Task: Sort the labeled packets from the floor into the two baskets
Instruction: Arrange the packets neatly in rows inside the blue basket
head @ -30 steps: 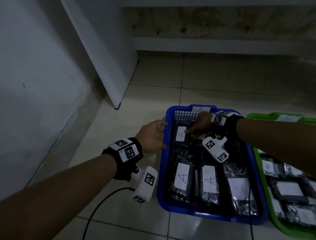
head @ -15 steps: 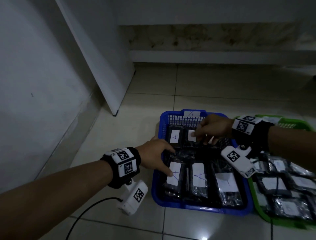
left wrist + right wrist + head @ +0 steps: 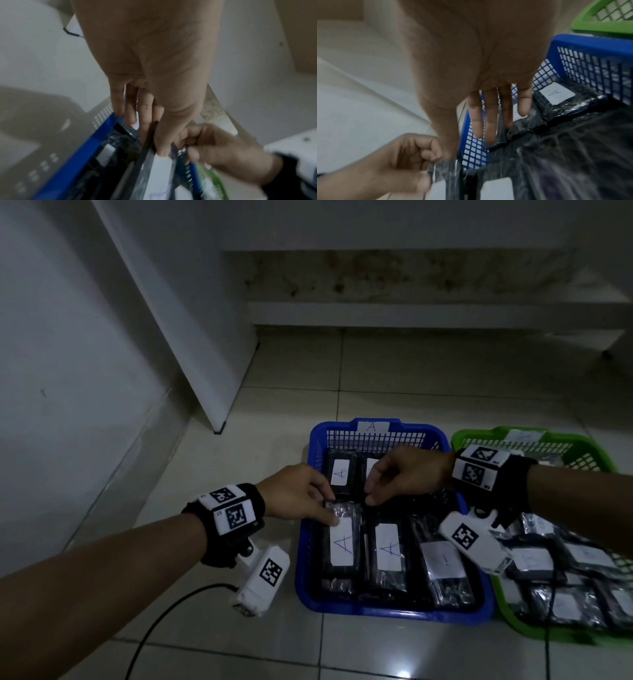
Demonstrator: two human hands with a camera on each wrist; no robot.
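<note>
Two baskets: blue basket (image 3: pixel 310 542) and green basket (image 3: pixel 596 446) sit side by side on the tiled floor (image 3: pixel 411 378)
Left hand (image 3: pixel 294 494): thumb and curled fingers pinch the top edge of an A packet (image 3: pixel 342 539)
Right hand (image 3: pixel 407 474): fingers loosely extended, thumb and fingertip touching that packet's top edge
A packet: front-left in the blue basket, beside other A packets
Green basket: filled with labeled packets

The head view looks forward and down on the blue basket (image 3: pixel 394 607) from above. Both wrist views look along the hands, very near the same basket (image 3: pixel 72 169) (image 3: pixel 570 40), and each shows the other hand.
</note>
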